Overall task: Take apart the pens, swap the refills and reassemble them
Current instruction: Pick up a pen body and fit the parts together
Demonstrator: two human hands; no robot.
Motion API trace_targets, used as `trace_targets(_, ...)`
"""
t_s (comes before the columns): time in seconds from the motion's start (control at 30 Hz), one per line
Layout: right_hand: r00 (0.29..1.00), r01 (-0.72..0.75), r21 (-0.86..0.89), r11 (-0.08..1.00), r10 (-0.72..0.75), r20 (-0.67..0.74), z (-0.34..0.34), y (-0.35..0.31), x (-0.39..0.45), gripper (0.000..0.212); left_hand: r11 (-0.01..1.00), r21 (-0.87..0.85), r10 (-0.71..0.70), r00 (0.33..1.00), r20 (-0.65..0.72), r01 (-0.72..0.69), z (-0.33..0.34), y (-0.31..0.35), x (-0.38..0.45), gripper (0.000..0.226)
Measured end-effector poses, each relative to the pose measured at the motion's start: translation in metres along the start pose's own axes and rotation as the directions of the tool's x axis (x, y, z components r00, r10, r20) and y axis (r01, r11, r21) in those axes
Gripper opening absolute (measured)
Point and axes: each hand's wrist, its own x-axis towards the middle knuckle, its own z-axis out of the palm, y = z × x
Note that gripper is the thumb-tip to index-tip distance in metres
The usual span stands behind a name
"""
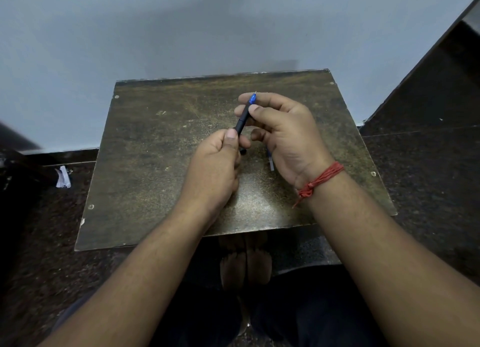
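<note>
— Two hands on one pen [243, 118]: how do you hold it?

— My left hand [218, 162] pinches the black barrel's lower end between thumb and fingers. My right hand [280, 128] pinches the blue tip end, thumb on top. The pen hangs tilted above the table [145, 149], point away from me.

— What else lies around?

— A bluish pen part [270, 162] lies on the table, half hidden under my right palm. A red thread [320, 179] circles my right wrist. A crumpled paper scrap [63, 177] sits on the dark floor [415, 180] left of the table, near the grey wall [181, 30]. My bare feet [245, 263] show below the table's near edge.
</note>
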Motion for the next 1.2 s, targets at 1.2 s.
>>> trace_targets(1.2, 0.997, -0.055, 0.113, 0.992, 0.060, -0.049, -0.0027, -0.0042, 0.0005, 0.015, 1.000, 0.030, -0.007, 0.999, 0.045, 0.006, -0.0014, 0.0000, -0.0020, 0.034)
